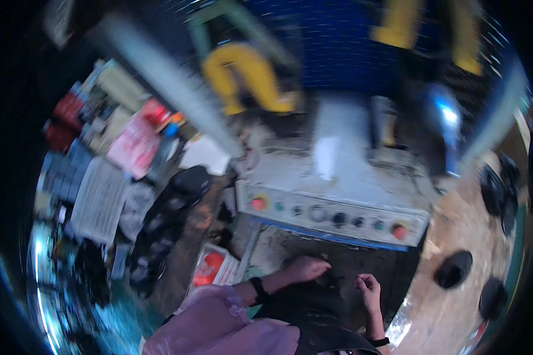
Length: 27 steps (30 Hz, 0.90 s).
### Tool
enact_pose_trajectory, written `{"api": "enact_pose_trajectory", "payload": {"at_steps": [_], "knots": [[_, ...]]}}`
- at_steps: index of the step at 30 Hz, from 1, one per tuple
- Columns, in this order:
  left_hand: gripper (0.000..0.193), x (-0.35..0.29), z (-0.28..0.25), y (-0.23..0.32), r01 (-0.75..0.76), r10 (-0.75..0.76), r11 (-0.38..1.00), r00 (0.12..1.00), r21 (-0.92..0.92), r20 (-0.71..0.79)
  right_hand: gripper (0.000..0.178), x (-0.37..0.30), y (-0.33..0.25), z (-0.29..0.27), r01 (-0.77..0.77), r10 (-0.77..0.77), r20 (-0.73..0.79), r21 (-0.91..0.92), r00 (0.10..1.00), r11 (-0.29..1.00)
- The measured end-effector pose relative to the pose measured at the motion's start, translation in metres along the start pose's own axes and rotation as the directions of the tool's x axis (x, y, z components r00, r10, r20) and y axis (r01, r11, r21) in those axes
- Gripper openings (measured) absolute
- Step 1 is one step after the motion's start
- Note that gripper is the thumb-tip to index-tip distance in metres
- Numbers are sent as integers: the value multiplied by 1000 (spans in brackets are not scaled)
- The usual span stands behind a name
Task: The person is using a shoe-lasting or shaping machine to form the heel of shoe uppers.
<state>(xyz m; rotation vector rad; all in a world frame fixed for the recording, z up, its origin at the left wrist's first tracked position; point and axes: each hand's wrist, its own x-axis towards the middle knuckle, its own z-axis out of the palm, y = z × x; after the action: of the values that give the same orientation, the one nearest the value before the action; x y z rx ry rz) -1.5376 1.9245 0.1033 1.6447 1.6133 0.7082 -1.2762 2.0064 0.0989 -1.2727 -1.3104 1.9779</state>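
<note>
My left hand (310,269) reaches in over my dark-clothed lap, just below the front panel of a machine. Its fingers are curled in and look closed; what they hold, if anything, is hidden. To its right my right hand (368,286) is raised, the fingers loosely bent and a gap showing between thumb and fingers, with nothing visible in them. The two hands are apart. Above them runs the pale control panel (331,218), with a red button (258,204) at the left end, another red button (399,231) at the right end and several dark knobs between.
Blurred yellow curved parts (240,71) and a blue machine body (343,47) rise behind the panel. On the right, a wooden tabletop (435,260) bears black rounded pieces (454,270). At left lie a black bag-like heap (166,236) and a box with red contents (212,267).
</note>
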Motion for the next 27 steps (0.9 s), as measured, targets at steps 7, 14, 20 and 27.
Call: {"api": "enact_pose_trajectory", "payload": {"at_steps": [7, 14, 20, 27], "knots": [[19, -194, -268, -129, 516, -418, 840, 421, -167, -805, 15, 38, -42, 191, 111, 21, 530, -215, 848, 970], [16, -243, -441, -224, 680, -269, 572, 684, 459, -678, 19, 58, -67, 359, 374, 66, 693, -465, 718, 802], [35, -228, -462, -287, 828, -353, 474, 489, 298, -798, 20, 145, -51, 470, 451, -97, 723, -314, 684, 836], [50, -256, -434, -298, 654, -285, 753, 427, 75, -858, 37, 241, -38, 599, -187, 190, 446, -51, 875, 981]]}}
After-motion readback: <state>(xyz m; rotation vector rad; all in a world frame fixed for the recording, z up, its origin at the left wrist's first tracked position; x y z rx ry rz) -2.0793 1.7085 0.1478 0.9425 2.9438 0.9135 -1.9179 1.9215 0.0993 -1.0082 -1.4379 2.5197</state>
